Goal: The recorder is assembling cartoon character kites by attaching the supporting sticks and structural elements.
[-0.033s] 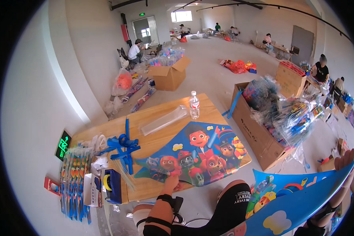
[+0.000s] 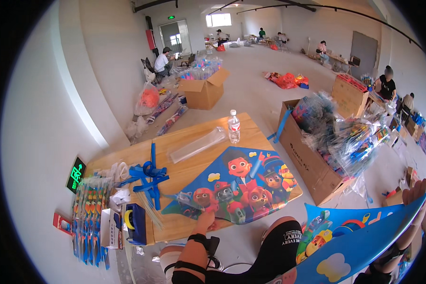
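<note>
A blue kite sail (image 2: 244, 184) printed with cartoon figures lies spread over the front right of the wooden table. My left hand (image 2: 206, 221) is closed at its near edge, the fingertips partly hidden. At the lower right, a second blue kite sail (image 2: 333, 265) with similar figures and a cloud is held up, curved, off the table. My right hand (image 2: 415, 196) holds it at its far right end, fingers fairly straight along the edge, with part of the hand behind the sheet. Blue ribbon strips (image 2: 151, 182) lie bunched on the table, left of the first sail.
On the table (image 2: 128, 158) are a water bottle (image 2: 234, 127) and a clear plastic sleeve (image 2: 199, 144). A tape dispenser (image 2: 135, 225) sits at the near left corner, beside bagged kites (image 2: 90, 222). A carton (image 2: 312, 156) heaped with bagged goods stands to the right. Other people sit farther off.
The left corner of the sail on the table has shifted slightly toward me beside my left hand. Both hands stay almost where they were.
</note>
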`<state>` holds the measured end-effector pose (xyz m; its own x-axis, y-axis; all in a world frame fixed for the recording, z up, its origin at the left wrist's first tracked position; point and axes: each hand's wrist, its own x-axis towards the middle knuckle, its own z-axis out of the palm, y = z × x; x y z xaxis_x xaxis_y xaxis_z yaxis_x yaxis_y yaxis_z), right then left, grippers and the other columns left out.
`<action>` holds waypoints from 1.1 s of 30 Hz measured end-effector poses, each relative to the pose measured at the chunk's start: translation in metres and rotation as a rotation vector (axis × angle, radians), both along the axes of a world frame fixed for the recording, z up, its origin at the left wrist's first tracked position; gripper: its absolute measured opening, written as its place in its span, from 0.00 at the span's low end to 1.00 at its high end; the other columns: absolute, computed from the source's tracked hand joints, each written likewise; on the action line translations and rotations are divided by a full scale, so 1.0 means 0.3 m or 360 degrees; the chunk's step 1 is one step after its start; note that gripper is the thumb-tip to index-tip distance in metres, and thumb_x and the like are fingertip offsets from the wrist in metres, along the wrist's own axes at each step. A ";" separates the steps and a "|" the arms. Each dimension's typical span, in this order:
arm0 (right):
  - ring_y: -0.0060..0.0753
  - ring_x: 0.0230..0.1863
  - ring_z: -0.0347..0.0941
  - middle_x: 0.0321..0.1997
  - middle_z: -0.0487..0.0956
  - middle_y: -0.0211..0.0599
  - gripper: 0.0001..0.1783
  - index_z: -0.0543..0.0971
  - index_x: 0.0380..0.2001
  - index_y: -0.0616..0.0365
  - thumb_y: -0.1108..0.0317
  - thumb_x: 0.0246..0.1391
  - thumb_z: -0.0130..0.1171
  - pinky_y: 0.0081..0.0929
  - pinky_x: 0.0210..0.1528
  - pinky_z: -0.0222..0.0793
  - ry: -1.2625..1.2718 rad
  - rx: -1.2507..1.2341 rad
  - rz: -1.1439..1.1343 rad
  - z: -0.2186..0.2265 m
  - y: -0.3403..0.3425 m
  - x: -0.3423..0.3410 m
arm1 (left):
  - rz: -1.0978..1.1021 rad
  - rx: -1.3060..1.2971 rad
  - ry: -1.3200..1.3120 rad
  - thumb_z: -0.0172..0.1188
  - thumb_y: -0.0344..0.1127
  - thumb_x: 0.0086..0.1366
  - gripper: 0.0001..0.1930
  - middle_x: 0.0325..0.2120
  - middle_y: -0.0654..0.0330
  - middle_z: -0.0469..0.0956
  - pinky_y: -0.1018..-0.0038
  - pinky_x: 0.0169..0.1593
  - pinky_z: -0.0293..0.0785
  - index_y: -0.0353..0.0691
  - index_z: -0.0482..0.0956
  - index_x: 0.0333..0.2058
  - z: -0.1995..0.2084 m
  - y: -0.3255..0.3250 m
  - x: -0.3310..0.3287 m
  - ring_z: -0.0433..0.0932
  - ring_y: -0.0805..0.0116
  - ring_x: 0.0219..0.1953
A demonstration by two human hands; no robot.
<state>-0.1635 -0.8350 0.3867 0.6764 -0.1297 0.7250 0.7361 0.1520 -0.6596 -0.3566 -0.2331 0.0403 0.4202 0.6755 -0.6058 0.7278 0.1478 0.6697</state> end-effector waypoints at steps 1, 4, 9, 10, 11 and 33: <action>0.47 0.81 0.48 0.81 0.53 0.44 0.40 0.55 0.77 0.49 0.38 0.70 0.42 0.49 0.80 0.41 -0.0015 -0.0011 0.0017 0.004 -0.010 0.000 | -0.0191 -0.0004 0.0161 0.46 0.48 0.73 0.26 0.21 0.48 0.83 0.67 0.23 0.81 0.27 0.80 0.31 -0.004 0.009 -0.015 0.85 0.57 0.20; 0.46 0.81 0.49 0.81 0.54 0.43 0.41 0.55 0.76 0.49 0.39 0.70 0.44 0.48 0.80 0.42 0.0065 -0.0096 0.0065 0.029 -0.065 0.029 | -0.0333 -0.0073 0.0242 0.48 0.46 0.71 0.23 0.19 0.52 0.83 0.69 0.23 0.79 0.30 0.81 0.31 0.022 0.010 -0.055 0.82 0.59 0.18; 0.32 0.59 0.59 0.58 0.64 0.35 0.25 0.68 0.59 0.53 0.53 0.65 0.55 0.35 0.58 0.53 0.0180 -0.0376 0.0429 0.130 0.022 0.071 | -0.1185 0.0079 0.0059 0.52 0.48 0.72 0.22 0.26 0.56 0.84 0.69 0.30 0.80 0.33 0.84 0.36 0.302 -0.086 -0.024 0.83 0.66 0.25; 0.28 0.52 0.62 0.51 0.67 0.32 0.20 0.71 0.53 0.55 0.57 0.63 0.58 0.31 0.51 0.56 0.0241 -0.0354 0.0522 0.161 0.095 0.071 | -0.1073 -0.0152 -0.0364 0.53 0.49 0.73 0.21 0.29 0.57 0.85 0.70 0.34 0.81 0.34 0.84 0.38 0.384 -0.147 -0.014 0.83 0.68 0.29; 0.25 0.45 0.65 0.43 0.70 0.29 0.16 0.74 0.48 0.56 0.60 0.61 0.60 0.27 0.45 0.58 0.0165 -0.0558 0.0490 0.202 0.172 0.063 | -0.1213 -0.0070 -0.0570 0.54 0.48 0.74 0.21 0.35 0.56 0.84 0.69 0.40 0.80 0.34 0.84 0.43 0.471 -0.212 -0.007 0.83 0.68 0.36; 0.19 0.27 0.68 0.22 0.76 0.33 0.15 0.81 0.31 0.64 0.60 0.61 0.67 0.28 0.31 0.67 -0.0184 -0.1627 0.0921 0.434 1.051 -0.052 | -0.0771 0.0115 -0.1544 0.68 0.31 0.65 0.30 0.51 0.59 0.79 0.71 0.50 0.77 0.37 0.69 0.63 0.829 -0.308 -0.370 0.78 0.72 0.49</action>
